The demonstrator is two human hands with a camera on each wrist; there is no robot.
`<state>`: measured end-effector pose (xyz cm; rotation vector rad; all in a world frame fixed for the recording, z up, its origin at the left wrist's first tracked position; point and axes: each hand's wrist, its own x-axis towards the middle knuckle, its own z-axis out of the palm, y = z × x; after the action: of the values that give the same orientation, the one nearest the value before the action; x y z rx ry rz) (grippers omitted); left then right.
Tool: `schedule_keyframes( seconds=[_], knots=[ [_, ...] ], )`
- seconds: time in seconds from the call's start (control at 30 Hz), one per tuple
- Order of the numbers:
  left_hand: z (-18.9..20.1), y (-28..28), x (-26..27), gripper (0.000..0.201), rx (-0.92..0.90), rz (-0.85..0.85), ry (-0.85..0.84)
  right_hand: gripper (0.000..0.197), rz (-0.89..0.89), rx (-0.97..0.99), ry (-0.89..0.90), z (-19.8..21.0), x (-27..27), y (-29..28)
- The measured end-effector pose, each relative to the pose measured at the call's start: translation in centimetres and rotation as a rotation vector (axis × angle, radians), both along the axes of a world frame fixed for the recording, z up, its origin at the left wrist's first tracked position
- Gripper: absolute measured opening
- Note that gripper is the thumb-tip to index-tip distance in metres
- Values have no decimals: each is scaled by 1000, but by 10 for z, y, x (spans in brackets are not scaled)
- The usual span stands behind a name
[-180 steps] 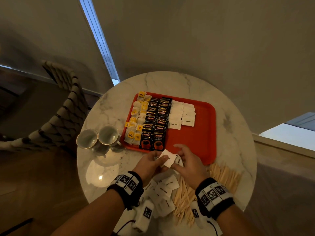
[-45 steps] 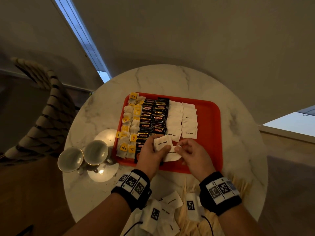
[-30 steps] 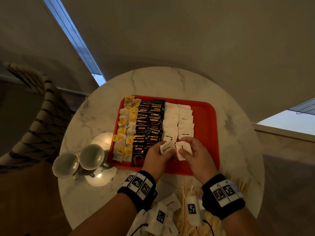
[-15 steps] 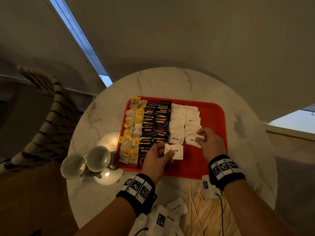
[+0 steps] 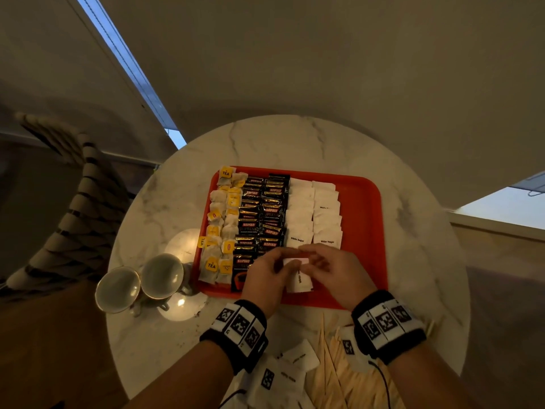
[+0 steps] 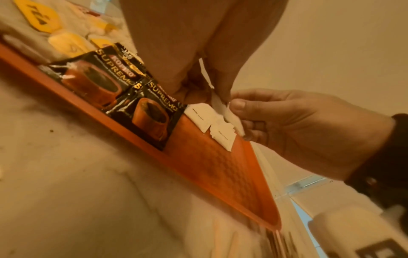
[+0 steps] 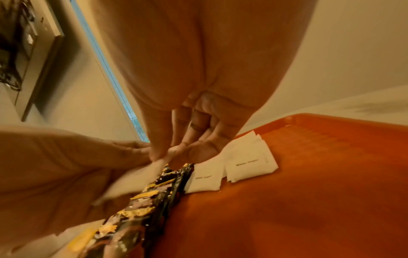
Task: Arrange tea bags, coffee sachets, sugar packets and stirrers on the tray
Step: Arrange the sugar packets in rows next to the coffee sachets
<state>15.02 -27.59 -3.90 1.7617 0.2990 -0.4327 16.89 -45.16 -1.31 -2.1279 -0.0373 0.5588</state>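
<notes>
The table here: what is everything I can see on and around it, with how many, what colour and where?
Table: one, round, white marble.
Tray: one, red-orange, middle of the table.
Tea bags: two columns, pale with yellow tags, tray's left side.
Coffee sachets: two columns, black and gold, beside the tea bags.
Sugar packets: two columns on the tray, white; more loose near the table's front edge.
Stirrers: a pile, pale wood, table's front edge, off the tray.
Cups: two, pale, left of the tray.
Chair: one, striped woven, far left.
Left hand, right hand: over the tray's near edge, both pinching white sugar packets.
</notes>
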Motion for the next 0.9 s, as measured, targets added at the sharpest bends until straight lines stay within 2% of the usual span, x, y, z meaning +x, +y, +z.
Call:
schedule_keyframes(
  seconds=[0.1, 0.2, 0.27, 0.33, 0.47, 0.6, 0.73, 0.8, 0.9],
  knots=[
    [3, -2, 2, 26, -41, 121, 34, 19, -104, 77, 37, -6, -5, 0],
    [2, -1, 3, 21, -13, 70, 93, 9, -299, 159, 72, -15, -6, -2],
    [2, 0, 3, 15, 32, 43, 91, 3, -317, 47, 39, -22, -5, -3],
    [4, -1, 3, 16, 72, 72, 46, 7, -298, -91, 17, -27, -2, -3],
    [7, -3, 3, 20, 142, 72, -11, 15, -386, -101, 99, -42, 14, 6],
    [6, -12, 2, 24, 272, -84, -70, 14, -378, -194, 114, -45, 23, 21],
    [1, -24, 2, 34, 406, -304, -161, 21, -425, -394, -19, -31, 22, 6],
    [-2, -29, 1, 40, 436, -397, -169, 33, -496, -423, -81, -33, 23, -6],
    [-5, -35, 1, 49, 454, -495, -150, 50, -534, -389, -26, -43, 28, -13]
  ],
)
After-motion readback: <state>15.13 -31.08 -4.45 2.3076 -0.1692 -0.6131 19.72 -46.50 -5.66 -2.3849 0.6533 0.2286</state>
